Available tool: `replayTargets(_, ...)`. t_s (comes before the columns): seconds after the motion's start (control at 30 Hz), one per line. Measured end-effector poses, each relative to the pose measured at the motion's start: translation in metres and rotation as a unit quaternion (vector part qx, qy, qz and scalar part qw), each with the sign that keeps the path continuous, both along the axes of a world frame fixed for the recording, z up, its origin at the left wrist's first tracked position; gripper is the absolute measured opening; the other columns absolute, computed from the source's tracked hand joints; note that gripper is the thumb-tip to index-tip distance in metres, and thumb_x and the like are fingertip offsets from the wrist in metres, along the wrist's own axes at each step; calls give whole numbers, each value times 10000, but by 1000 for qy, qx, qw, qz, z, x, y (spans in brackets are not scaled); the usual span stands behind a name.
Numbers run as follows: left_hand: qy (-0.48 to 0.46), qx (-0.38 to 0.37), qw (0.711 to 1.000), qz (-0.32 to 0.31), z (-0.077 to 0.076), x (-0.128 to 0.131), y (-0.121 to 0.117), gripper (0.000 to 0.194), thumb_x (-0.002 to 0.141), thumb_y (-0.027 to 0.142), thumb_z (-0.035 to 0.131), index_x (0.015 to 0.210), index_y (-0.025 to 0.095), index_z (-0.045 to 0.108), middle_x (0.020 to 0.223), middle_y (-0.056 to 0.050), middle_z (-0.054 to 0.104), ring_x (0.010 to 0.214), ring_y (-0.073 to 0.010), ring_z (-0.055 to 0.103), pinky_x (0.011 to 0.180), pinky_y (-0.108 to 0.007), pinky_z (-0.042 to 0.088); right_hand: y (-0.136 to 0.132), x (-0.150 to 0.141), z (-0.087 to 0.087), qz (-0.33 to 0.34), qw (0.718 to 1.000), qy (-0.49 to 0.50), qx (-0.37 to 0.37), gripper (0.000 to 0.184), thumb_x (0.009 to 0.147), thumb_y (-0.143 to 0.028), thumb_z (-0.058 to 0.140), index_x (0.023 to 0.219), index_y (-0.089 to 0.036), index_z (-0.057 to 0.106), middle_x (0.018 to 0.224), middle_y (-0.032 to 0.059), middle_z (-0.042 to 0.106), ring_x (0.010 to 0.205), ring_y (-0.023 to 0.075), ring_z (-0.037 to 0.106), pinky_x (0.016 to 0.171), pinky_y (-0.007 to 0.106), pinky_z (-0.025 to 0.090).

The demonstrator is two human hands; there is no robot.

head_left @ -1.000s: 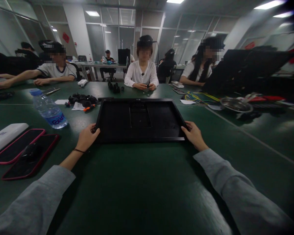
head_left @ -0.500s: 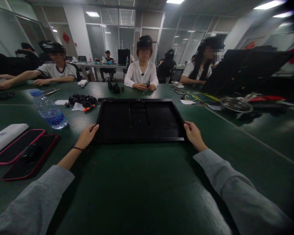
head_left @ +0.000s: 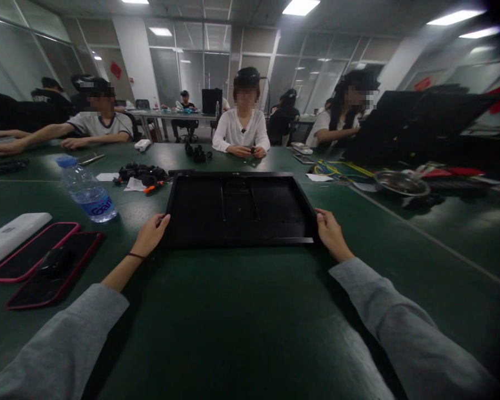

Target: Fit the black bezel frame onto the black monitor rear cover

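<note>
A flat black panel (head_left: 237, 208) with a raised rim and a rectangular recess in its middle lies on the green table (head_left: 241, 311) in front of me. My left hand (head_left: 149, 238) holds the panel's near left corner, fingers together along the edge. My right hand (head_left: 331, 234) grips the near right corner, fingers curled over the rim. Both my arms wear grey sleeves.
At my left lie a water bottle (head_left: 87, 191), a white box (head_left: 12, 236) and two pink-edged phones (head_left: 45, 265). Small black parts (head_left: 144, 173) lie behind the panel. A metal bowl (head_left: 401, 182) and coloured cables (head_left: 337, 168) are at the right. Several people sit across the table.
My left hand's fingers have straightened from a curl round the corner to lie along the edge. The panel and my right hand have barely moved. The camera has tilted slightly.
</note>
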State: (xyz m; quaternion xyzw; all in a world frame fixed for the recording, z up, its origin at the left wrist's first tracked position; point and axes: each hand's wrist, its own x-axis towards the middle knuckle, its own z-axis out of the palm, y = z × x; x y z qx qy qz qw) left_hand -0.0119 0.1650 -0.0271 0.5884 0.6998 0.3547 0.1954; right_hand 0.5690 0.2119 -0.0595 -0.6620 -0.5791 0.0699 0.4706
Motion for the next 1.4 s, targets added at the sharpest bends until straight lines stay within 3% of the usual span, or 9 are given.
replayTargets(0.13,23,-9,1000,0,2,1,-2,614,973,639,367,1223,167,669,1116,-117,745,1043,-279,690,942,-404,524,-1,-2,2,-7,1000,-7,0,614,897,-705,417,1198,-227,657,989,128,726,920,303,682,892,497,542)
replayTargets(0.33,34,-24,999,-3,6,4,-5,627,958,644,402,1286,160,631,1149,-132,744,1061,-284,694,963,-398,505,0,-2,2,28,1000,-7,3,601,892,-638,460,1261,-199,641,870,96,697,803,269,660,825,454,543)
replayTargets(0.6,54,-37,998,5,9,7,-5,612,974,580,383,1320,131,614,1209,-164,721,1126,-309,671,1006,-420,473,-6,-6,6,44,998,-36,24,567,928,-559,443,1288,-169,644,702,17,582,622,189,528,693,359,471)
replayTargets(0.93,65,-50,997,11,16,12,-10,596,987,571,375,1324,138,609,1189,-163,725,1111,-326,672,972,-427,478,-7,-6,8,47,999,-27,9,572,926,-538,452,1316,-163,641,716,13,565,615,180,493,688,351,442)
replayTargets(1.4,62,-25,998,2,6,6,-6,611,975,608,385,1285,144,635,1108,-147,745,1054,-321,690,933,-429,499,-6,-7,7,36,999,-22,-15,554,931,-455,436,1357,-158,626,741,28,592,659,200,531,737,382,481)
